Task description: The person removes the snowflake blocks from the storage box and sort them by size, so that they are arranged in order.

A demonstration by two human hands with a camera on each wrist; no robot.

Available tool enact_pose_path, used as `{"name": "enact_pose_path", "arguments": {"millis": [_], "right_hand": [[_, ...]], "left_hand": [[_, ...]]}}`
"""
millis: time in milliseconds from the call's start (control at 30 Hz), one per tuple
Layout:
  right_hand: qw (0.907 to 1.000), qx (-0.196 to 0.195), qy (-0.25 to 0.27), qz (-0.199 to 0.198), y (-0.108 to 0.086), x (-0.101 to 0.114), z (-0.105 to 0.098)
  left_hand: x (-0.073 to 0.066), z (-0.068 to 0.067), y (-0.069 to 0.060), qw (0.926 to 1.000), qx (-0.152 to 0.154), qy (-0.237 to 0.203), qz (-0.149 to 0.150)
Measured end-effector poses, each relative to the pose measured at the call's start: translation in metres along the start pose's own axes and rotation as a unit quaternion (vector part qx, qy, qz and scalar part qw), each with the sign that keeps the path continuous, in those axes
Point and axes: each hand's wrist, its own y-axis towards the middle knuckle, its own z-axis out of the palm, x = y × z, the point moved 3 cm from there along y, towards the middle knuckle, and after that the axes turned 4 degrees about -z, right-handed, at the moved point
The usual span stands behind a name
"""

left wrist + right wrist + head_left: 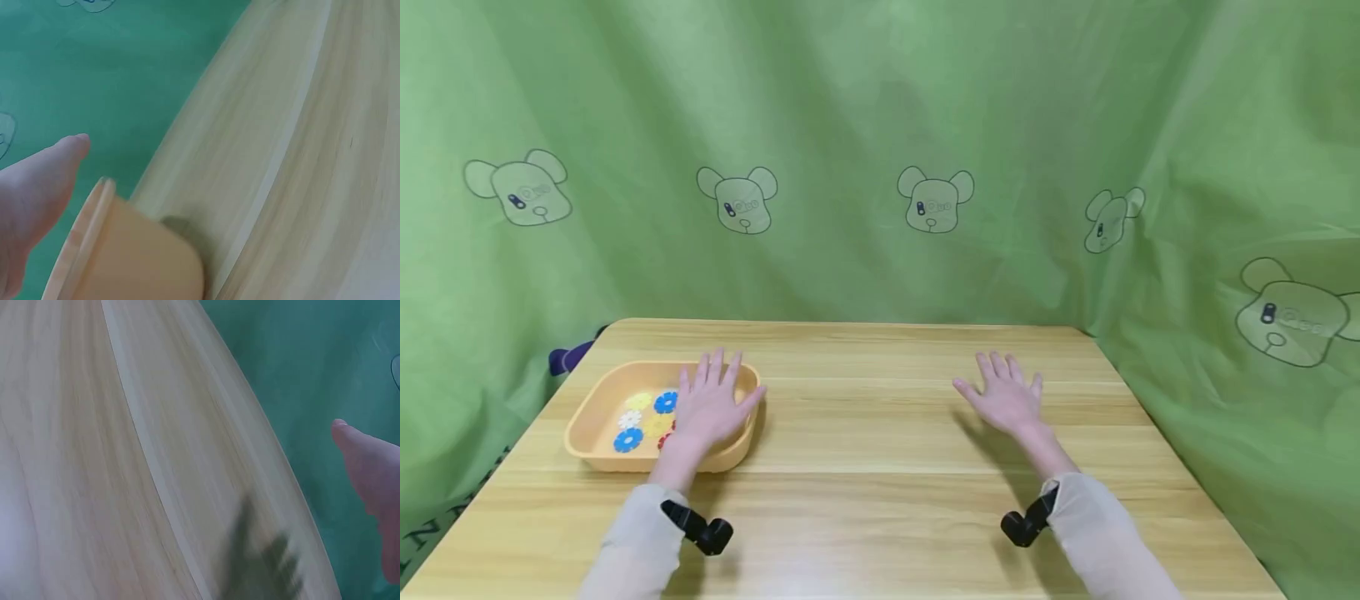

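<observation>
An orange plastic basin (597,417) stands at the left of the table, holding several flower-shaped plastic pieces: a blue piece (628,440), a white piece (630,419), and yellow and red ones. Over the basin's right part my left hand (707,412) is held with its fingers spread, hiding some of the pieces. In the left wrist view, its thumb (47,178) shows above the rim. My right hand (1006,403) hovers over the table's right side, fingers spread, holding nothing; its shadow falls on the wood. The right wrist view shows only part of that hand (378,481).
The wooden table (865,417) has rounded far corners. A green curtain (850,100) with bear-head outlines hangs behind it and along the sides. Something purple (571,358) sticks out past the far left edge. Black wrist cameras (700,529) are strapped over both sleeves.
</observation>
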Motion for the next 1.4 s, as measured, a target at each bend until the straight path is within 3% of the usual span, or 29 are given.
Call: {"name": "enact_pose_path", "arguments": {"millis": [233,367,500,600,700,833,933,1033,1100,1233,1267,1400], "right_hand": [[0.9991,-0.020,0.034,-0.019,0.003,0.030,0.000],[0.9920,-0.035,0.115,-0.037,0.004,0.057,0.000],[0.9746,-0.017,0.220,-0.038,0.005,0.087,0.003],[0.9590,0.001,0.281,-0.037,0.007,0.110,0.009],[0.9454,0.016,0.323,-0.041,0.008,0.134,0.018],[0.9257,0.041,0.373,-0.049,0.007,0.169,0.029],[0.9118,0.057,0.403,-0.054,0.008,0.193,0.036],[0.9018,0.067,0.423,-0.056,0.010,0.212,0.043],[0.8966,0.073,0.433,-0.055,0.010,0.224,0.049],[0.8893,0.087,0.446,-0.050,0.008,0.247,0.060],[0.8890,0.090,0.446,-0.050,0.007,0.252,0.063],[0.8919,0.102,0.438,-0.048,0.003,0.271,0.074]], "left_hand": [[0.030,-0.016,-0.018,0.9996,-0.026,-0.013,-0.004],[0.049,-0.030,-0.033,0.9967,-0.054,-0.060,-0.006],[0.072,-0.041,-0.045,0.9866,-0.087,-0.137,-0.014],[0.090,-0.048,-0.052,0.9752,-0.104,-0.193,-0.033],[0.112,-0.053,-0.059,0.9618,-0.104,-0.242,-0.074],[0.142,-0.055,-0.070,0.9327,-0.096,-0.314,-0.149],[0.158,-0.057,-0.076,0.9098,-0.099,-0.356,-0.189],[0.169,-0.055,-0.078,0.8999,-0.094,-0.375,-0.202],[0.175,-0.052,-0.078,0.9000,-0.078,-0.375,-0.207],[0.183,-0.042,-0.079,0.9070,-0.039,-0.367,-0.202],[0.185,-0.040,-0.079,0.9102,-0.032,-0.362,-0.198],[0.187,-0.033,-0.079,0.9100,-0.016,-0.369,-0.189]]}}
